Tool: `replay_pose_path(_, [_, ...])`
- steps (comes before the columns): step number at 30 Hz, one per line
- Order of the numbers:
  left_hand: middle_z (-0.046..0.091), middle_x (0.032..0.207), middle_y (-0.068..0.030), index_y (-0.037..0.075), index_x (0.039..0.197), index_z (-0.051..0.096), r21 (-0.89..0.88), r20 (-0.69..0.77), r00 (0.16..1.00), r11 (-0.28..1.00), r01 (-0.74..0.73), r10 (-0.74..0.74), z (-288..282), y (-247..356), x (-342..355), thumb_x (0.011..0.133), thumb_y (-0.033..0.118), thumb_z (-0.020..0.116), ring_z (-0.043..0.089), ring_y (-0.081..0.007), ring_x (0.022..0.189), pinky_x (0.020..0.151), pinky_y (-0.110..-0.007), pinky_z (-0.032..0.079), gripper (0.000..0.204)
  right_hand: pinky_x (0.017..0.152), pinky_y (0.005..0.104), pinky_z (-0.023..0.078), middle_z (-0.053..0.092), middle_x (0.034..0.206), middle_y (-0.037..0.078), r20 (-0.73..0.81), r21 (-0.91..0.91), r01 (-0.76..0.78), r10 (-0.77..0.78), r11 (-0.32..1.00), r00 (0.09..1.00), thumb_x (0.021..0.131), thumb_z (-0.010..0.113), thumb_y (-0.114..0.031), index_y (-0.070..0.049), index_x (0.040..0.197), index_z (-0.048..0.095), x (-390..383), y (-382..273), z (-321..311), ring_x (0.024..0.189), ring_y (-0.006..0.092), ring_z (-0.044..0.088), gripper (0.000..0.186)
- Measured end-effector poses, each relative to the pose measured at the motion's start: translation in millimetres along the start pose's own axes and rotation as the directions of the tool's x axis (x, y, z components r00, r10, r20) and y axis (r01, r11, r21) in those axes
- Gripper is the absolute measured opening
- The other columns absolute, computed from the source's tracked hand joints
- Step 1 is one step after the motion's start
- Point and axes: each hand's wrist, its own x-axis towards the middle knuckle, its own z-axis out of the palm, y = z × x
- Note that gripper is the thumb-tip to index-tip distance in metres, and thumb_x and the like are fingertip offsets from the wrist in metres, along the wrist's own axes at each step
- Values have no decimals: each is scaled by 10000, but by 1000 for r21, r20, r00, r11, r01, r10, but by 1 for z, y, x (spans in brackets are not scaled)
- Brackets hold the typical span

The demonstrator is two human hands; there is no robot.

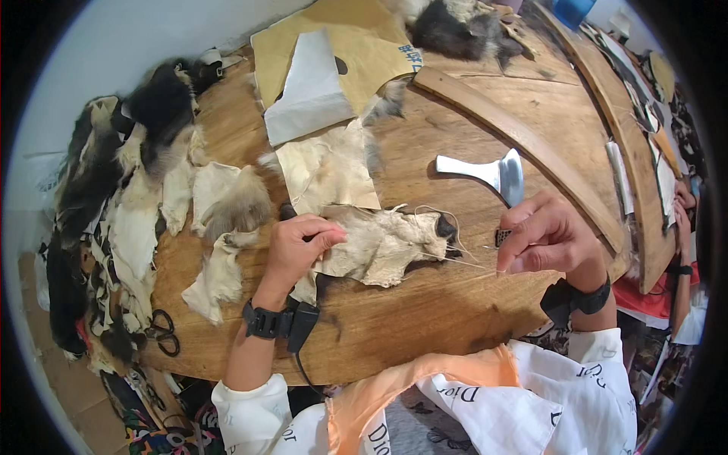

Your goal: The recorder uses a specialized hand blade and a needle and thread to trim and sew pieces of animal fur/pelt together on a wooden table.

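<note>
Tabletop [364, 337] sits near white wall [159, 34], left hand [299, 243] pinching hide [379, 246], right hand [550, 236] pinching thread [469, 264]

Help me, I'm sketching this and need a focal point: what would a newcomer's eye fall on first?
Most likely the pale hide piece at the middle of the wooden table, with the left grip at its left end and thin threads reaching from its right end toward the right grip. Next would be the shiny metal tool beyond, to the right, then the heap of black and pale furs at the left.
</note>
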Motion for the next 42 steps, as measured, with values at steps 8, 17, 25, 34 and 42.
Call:
replay_pose_path(8, [620,644,-58,30,788,692,265,-144,988,964,-10,50,14,8,9,779,161,679,554,-91,564,522,-244,424,132,448,312,308,422,532,41,15,-378,47,-44,925,999,739,641,15,5,813,676,-6,-8,7,511,167,458,82])
replay_pose_path(17, [660,904,-38,80,933,685,601,-110,868,728,-330,484,7,6,-8,816,249,635,577,-192,878,709,-286,426,212,531,320,436,497,686,50,-7,-745,73,-118,663,993,745,659,-92,-27,774,633,20,6,48,613,207,523,75])
replay_pose_path(25, [293,1445,-26,174,1347,388,848,132,952,466,-252,276,11,-2,-11,836,460,507,161,-267,1358,997,-585,154,598,741,335,461,531,814,64,179,-829,305,-294,469,939,689,545,-120,-20,855,624,63,72,64,861,238,514,209])
replay_pose_path(34, [206,1467,-118,54,1383,274,871,180,957,415,-262,227,20,3,-3,766,531,571,117,-326,1362,1020,-627,96,835,773,312,461,541,820,65,136,-841,250,-260,480,956,684,553,-124,-48,921,634,38,85,45,861,233,519,262])
replay_pose_path(42, [137,1493,-132,36,1420,174,911,161,984,373,-176,72,14,9,-11,790,613,431,49,-338,1381,1059,-564,30,892,712,293,483,631,935,127,-819,-566,-538,-503,625,276,796,572,-8,-37,962,627,-135,59,-100,807,253,606,177])
